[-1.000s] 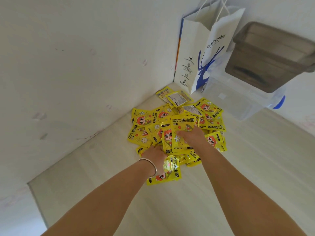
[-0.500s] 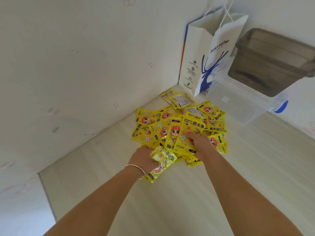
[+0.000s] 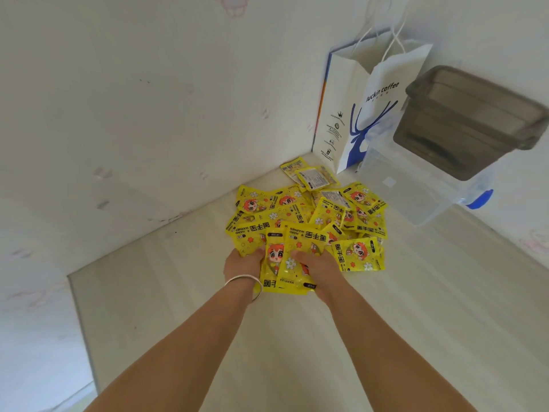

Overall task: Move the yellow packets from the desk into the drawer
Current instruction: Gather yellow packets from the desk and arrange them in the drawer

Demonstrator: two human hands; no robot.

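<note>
A heap of yellow packets (image 3: 309,215) with a cartoon face lies on the pale wooden desk (image 3: 386,322), near the corner of the walls. My left hand (image 3: 242,263), with a silver bangle at the wrist, and my right hand (image 3: 318,266) are at the near edge of the heap. Between them they clasp a small bunch of yellow packets (image 3: 285,272), the left hand from the left side and the right hand from the right. No drawer is in view.
A white and blue paper coffee bag (image 3: 356,114) stands in the far corner. Beside it sits a clear plastic box (image 3: 421,188) with a smoky grey container (image 3: 472,120) on top. White walls close in the left and the back. The desk's left edge (image 3: 80,322) drops off.
Both hands have drawn together at the near edge of the heap. The left hand held a crumpled packet apart; now both hands press a bunch of packets between them.
</note>
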